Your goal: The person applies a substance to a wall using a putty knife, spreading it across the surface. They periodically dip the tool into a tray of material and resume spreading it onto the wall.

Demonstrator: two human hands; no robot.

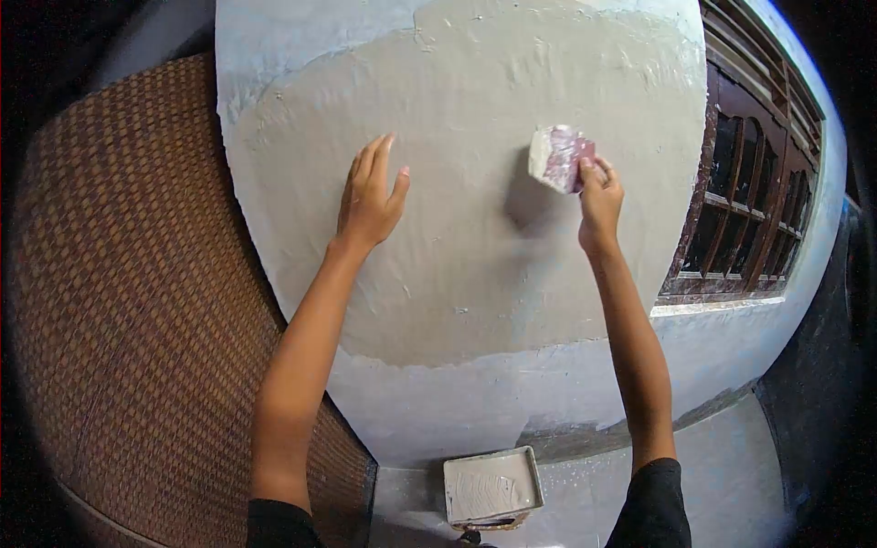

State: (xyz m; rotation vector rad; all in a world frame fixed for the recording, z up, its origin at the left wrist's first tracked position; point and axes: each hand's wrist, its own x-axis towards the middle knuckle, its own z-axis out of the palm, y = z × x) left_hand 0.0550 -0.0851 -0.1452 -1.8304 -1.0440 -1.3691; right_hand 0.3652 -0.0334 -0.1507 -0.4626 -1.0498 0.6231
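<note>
My right hand (pixel 601 199) grips a flat reddish-purple putty scraper (pixel 559 161) smeared with pale plaster, its blade pointing left. The scraper casts a shadow on the wall (pixel 466 210) just below and left of it. A broad patch of damp beige plaster covers the middle of that wall, with ridges and small lumps across it. To the left, my left hand (pixel 369 196) is held up in front of the plaster, fingers stretched out and thumb apart, with nothing in it.
A rectangular tray (pixel 539 489) of beige plaster stands on the grey tiled floor (pixel 731 457) by the wall's foot. Brown woven matting (pixel 137 274) rises along the left. At the right is a dark wooden window (pixel 744 183) with a pale sill.
</note>
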